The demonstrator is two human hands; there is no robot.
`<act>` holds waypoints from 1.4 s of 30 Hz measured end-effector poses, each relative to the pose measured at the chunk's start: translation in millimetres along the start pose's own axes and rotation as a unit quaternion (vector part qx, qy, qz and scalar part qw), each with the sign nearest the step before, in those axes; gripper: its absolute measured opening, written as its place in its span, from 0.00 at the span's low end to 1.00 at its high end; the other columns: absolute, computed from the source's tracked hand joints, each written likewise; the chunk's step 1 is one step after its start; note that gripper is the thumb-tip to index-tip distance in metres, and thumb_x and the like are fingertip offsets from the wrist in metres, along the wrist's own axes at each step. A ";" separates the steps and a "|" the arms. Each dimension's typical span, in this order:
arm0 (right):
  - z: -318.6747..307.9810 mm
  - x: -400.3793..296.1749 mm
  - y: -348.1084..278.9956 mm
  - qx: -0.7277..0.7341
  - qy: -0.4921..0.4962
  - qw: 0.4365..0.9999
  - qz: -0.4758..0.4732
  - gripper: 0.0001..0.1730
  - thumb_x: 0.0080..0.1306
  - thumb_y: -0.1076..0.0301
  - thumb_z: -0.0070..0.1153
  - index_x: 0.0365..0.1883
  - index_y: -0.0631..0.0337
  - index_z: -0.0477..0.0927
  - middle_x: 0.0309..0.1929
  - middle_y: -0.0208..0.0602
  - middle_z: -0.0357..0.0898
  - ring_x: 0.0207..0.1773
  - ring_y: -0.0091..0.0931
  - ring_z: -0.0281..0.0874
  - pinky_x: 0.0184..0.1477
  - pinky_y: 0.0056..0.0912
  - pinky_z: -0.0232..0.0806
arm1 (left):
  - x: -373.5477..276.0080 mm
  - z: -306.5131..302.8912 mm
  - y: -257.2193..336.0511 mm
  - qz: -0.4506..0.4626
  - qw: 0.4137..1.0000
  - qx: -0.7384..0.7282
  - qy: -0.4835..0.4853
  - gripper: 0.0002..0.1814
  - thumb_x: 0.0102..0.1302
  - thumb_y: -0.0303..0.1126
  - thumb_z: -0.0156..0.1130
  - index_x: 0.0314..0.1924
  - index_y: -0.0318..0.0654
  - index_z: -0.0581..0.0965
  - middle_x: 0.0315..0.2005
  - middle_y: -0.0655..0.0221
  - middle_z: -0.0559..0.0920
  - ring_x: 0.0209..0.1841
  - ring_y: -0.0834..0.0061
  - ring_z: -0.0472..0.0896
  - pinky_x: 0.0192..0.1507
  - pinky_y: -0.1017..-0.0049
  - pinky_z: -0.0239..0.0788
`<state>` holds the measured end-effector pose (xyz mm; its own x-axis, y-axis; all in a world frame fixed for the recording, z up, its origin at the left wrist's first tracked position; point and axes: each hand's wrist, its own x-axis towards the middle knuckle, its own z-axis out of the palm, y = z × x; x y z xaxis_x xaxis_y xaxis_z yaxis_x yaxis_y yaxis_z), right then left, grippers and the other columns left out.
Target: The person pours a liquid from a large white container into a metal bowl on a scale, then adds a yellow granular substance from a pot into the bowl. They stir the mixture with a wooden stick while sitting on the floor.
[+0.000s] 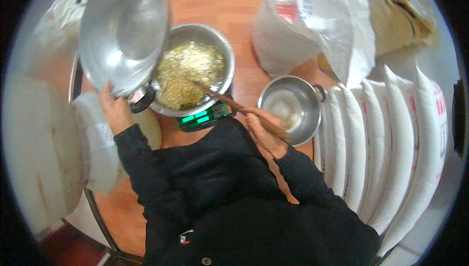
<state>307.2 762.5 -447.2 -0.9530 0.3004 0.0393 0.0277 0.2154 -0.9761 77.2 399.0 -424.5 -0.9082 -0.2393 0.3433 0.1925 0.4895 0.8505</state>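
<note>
My left hand [116,110] grips the rim of a large metal pan [126,28], which is tilted beside a round metal basin [230,52]. In the basin lies a wet, yellowish grainy mixture [183,79] with a paler powdery patch on top. A brown wooden stick [229,102] runs from my right hand [265,130] down into the mixture, and my fingers are closed around its shaft. Partly beneath the basin is a digital scale [199,119] with a lit green display. The pan's near black handle [143,99] hangs close to the basin's rim.
A smaller steel pot [269,99] with whitish residue stands right of my right hand. Full white sacks [373,149] stand in a row at the right. An opened white sack [289,42] stands ahead, with a brown bag [395,24] behind. Pale plastic containers [99,149] crowd the left.
</note>
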 end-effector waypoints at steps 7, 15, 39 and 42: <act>42.2 29.3 19.9 0.029 0.025 0.999 0.016 0.17 0.76 0.66 0.61 0.58 0.68 0.85 0.45 0.38 0.90 0.47 0.24 0.86 0.51 0.29 0.76 | 38.2 48.8 41.2 -0.367 0.780 -0.499 0.088 0.31 0.76 0.28 0.56 0.75 0.30 0.63 0.70 0.49 0.72 0.71 0.48 0.73 0.71 0.43 0.68; 72.4 61.8 26.7 0.042 -0.022 0.996 0.078 0.18 0.80 0.65 0.55 0.60 0.69 0.82 0.46 0.38 0.87 0.45 0.23 0.84 0.47 0.26 0.77 | 56.0 63.2 -20.6 -0.408 0.713 -0.557 0.118 0.30 0.76 0.28 0.57 0.75 0.31 0.63 0.70 0.50 0.71 0.70 0.49 0.73 0.69 0.45 0.70; 134.4 -21.7 -46.6 0.236 0.125 0.943 0.201 0.31 0.73 0.70 0.62 0.73 0.63 0.71 0.69 0.43 0.78 0.67 0.34 0.77 0.69 0.41 0.69 | -19.1 -50.6 292.7 -0.126 0.903 -0.143 -0.386 0.28 0.78 0.36 0.55 0.72 0.28 0.69 0.68 0.56 0.74 0.69 0.58 0.73 0.73 0.53 0.63; 137.9 -21.0 -169.4 0.144 0.233 0.917 0.291 0.31 0.73 0.59 0.61 0.70 0.65 0.73 0.62 0.47 0.81 0.62 0.39 0.80 0.63 0.43 0.71 | -12.9 -6.5 357.0 -0.197 0.844 -0.236 -0.440 0.28 0.78 0.36 0.56 0.72 0.30 0.69 0.68 0.55 0.75 0.69 0.55 0.73 0.71 0.52 0.66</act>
<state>280.9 591.5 -312.2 -0.5687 0.6649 -0.4844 0.3463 -0.3406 -0.8741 160.0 571.4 -122.7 -0.8212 0.5109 -0.2543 -0.2499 0.0786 0.9651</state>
